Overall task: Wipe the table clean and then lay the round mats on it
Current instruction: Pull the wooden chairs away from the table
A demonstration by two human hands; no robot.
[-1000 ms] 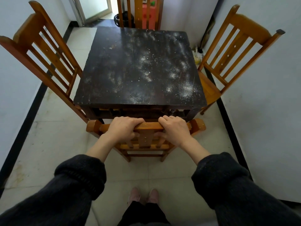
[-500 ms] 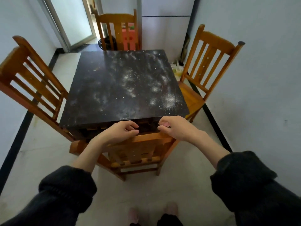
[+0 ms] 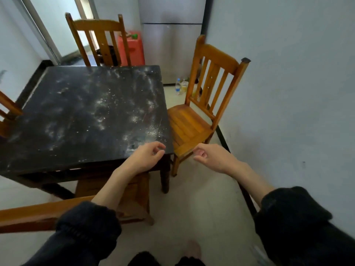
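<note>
Still pre-wipe: hovering both hands, left (image 3: pixel 145 157) and right (image 3: pixel 210 156), loosely curled and empty, near the powder-dusted desk (image 3: pixel 80 116). No cloth or mats showing; probably fetching a cloth next.

Pale walls (image 3: pixel 288 73), light tiled floor (image 3: pixel 192 204) with dark skirting. Wooden slat-back chairs: one (image 3: pixel 201 104) just beyond the fingers on the right, one (image 3: pixel 99 39) far side, one (image 3: pixel 123 196) tucked in below the wrists. Silver fridge (image 3: pixel 171 35) at back, red bin (image 3: pixel 132 48) beside it, bottles (image 3: pixel 180 86) on floor. Daylight from doorway (image 3: pixel 55 22) top left.
</note>
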